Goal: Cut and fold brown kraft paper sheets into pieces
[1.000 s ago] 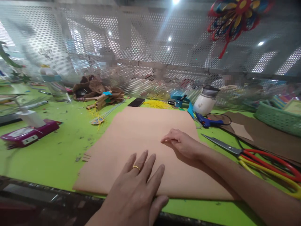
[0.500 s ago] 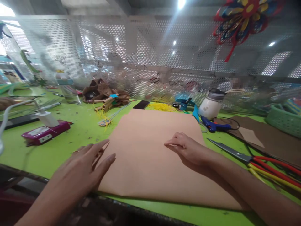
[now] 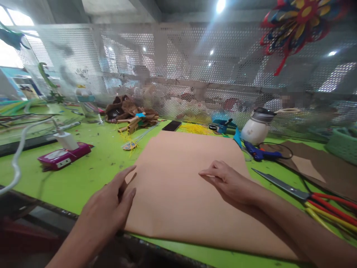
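Observation:
A large piece of tan craft paper (image 3: 173, 193) lies flat in front of me, its near edge close to the table's edge. My left hand (image 3: 111, 206) is at the paper's left edge, thumb and index finger apart; the other fingers are mostly hidden behind it. On the middle of the paper rests my right hand (image 3: 227, 180), palm down. Its index finger stretches left with the tip on the paper, and the other fingers bend beneath. Neither hand visibly holds anything.
Large scissors (image 3: 290, 190) with red and yellow handles lie at right, near a blue glue gun (image 3: 259, 152) and a white bottle (image 3: 255, 128). A purple power strip (image 3: 65, 156) is at left. Behind the paper are a phone (image 3: 172, 125) and yellow strands (image 3: 196, 128).
The view has shifted slightly, moving everything a little to the right. My left hand's outer fingers have dropped out of sight behind the index finger. My right hand keeps its place on the paper.

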`<action>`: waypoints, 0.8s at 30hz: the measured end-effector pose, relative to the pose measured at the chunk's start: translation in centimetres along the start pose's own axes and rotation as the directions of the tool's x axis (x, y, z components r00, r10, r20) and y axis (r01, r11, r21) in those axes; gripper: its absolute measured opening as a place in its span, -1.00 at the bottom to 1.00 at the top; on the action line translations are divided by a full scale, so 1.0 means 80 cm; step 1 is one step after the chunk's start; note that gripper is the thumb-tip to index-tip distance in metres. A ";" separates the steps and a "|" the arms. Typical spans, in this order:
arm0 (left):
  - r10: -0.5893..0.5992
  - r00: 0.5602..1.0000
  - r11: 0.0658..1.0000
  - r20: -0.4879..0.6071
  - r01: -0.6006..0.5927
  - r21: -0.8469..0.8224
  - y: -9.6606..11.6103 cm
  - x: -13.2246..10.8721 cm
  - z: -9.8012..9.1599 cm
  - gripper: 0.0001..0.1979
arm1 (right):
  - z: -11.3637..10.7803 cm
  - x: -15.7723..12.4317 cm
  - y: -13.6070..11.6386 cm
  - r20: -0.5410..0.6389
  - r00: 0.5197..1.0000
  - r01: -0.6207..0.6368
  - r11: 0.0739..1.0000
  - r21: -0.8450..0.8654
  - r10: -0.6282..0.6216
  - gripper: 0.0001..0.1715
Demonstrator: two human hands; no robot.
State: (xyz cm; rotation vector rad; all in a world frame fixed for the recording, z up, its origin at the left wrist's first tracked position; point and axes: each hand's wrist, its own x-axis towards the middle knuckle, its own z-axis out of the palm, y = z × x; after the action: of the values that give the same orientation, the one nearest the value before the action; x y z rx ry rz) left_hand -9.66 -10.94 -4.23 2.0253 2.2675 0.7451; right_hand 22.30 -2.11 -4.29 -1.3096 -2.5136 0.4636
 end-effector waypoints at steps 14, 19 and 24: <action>-0.031 0.999 0.999 0.025 0.030 0.033 -0.005 -0.007 0.007 -0.47 | 0.006 -0.006 -0.001 -0.019 0.998 0.054 0.997 -0.051 -0.055 -0.62; -0.030 0.999 0.994 0.045 0.024 0.111 0.000 -0.008 0.006 -0.44 | 0.006 -0.006 -0.001 -0.016 0.997 0.067 0.994 -0.092 -0.069 -0.65; 0.002 0.991 0.971 0.133 -0.034 0.238 0.007 -0.006 -0.002 -0.47 | 0.008 -0.008 0.000 -0.047 0.993 0.103 0.981 -0.165 -0.112 -0.68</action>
State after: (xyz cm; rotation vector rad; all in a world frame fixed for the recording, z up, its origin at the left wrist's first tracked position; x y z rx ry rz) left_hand -9.11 -11.43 -4.06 2.1219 2.3650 0.3377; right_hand 22.43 -2.71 -4.92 -1.2151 -2.6049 0.1990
